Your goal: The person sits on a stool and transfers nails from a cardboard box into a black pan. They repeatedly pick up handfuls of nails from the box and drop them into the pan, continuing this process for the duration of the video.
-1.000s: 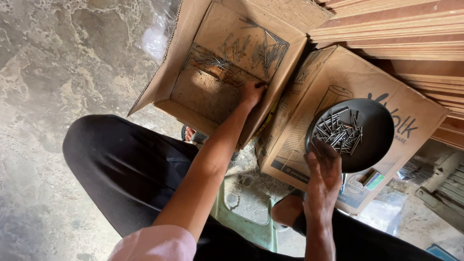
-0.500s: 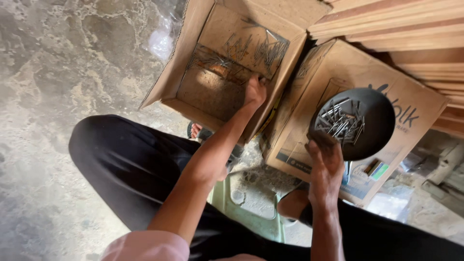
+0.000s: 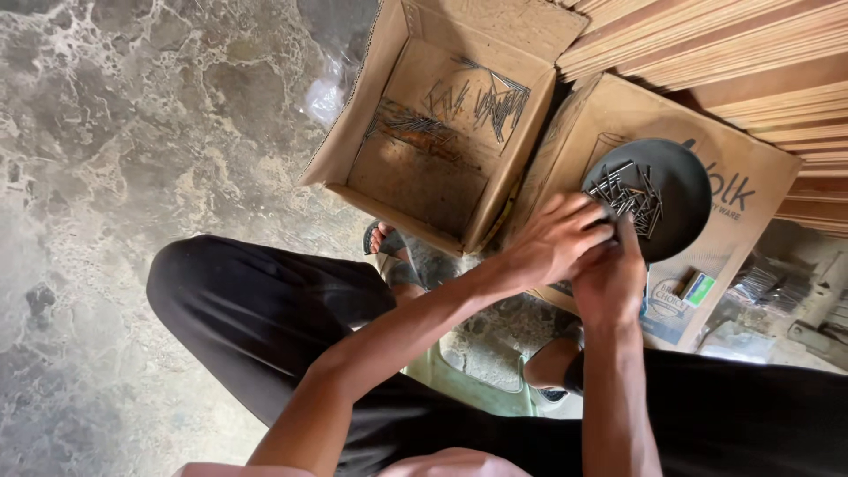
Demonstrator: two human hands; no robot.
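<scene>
The open cardboard box [image 3: 424, 168] sits on the floor, loose nails [image 3: 495, 99] scattered inside. Beside it, a closed carton [image 3: 601, 124] carries the black dish [image 3: 676, 199] of nails [image 3: 632, 194]. The left hand [image 3: 552, 243] curls at the dish's near rim, covering most of the right hand [image 3: 614, 283]; neither hand's grip can be made out.

left hand [image 3: 552, 243] meets right hand [image 3: 609, 281] at near-left rim of black dish [image 3: 680, 208] | dish holds nails [image 3: 632, 193], sits on closed box [image 3: 618, 115] | open box [image 3: 415, 177] left, nails scattered inside | planks [image 3: 707, 44] far right
</scene>
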